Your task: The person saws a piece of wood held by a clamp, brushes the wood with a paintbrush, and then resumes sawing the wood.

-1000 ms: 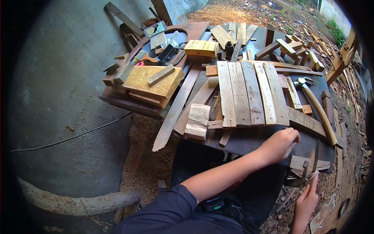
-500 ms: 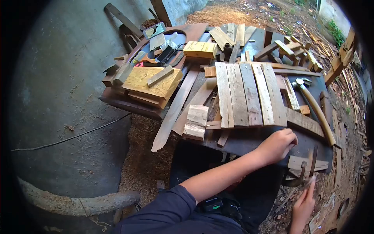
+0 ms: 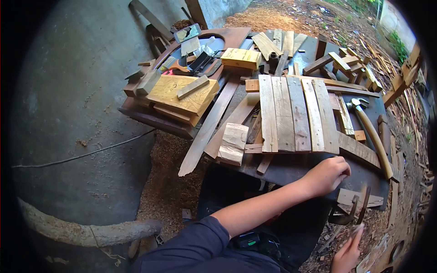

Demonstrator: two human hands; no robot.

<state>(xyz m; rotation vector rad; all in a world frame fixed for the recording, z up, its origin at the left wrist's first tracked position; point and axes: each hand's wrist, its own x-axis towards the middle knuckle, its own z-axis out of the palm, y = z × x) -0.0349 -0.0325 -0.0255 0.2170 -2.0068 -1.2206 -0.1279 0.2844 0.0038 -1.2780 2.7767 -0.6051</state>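
Note:
My left hand (image 3: 328, 175) is closed, fingers curled together just below the near right corner of a panel of weathered wooden slats (image 3: 296, 113). What its fingertips pinch is hidden. At the lower right, my right hand (image 3: 348, 255) is closed, with its fingers pointing up toward a dark narrow bar (image 3: 364, 205) and slightly smeared by motion; I cannot tell what it holds. Beside the bar, a dark curved metal piece (image 3: 341, 219) overlaps a short pale board (image 3: 359, 198) at the table corner. A claw hammer (image 3: 374, 136) with a wooden handle lies right of the panel.
The dark tabletop (image 3: 287, 169) carries a split wood block (image 3: 233, 143), long strips (image 3: 207, 127) and a thick yellowish block (image 3: 177, 95) at left. A phone (image 3: 187, 33) leans at the back. Wood scraps cover the ground at right; a log (image 3: 91, 233) lies at lower left.
My right hand has moved down and slightly left, and the dark bar has shifted down with it. My left hand stays closed by the panel corner. The whole view has shifted slightly.

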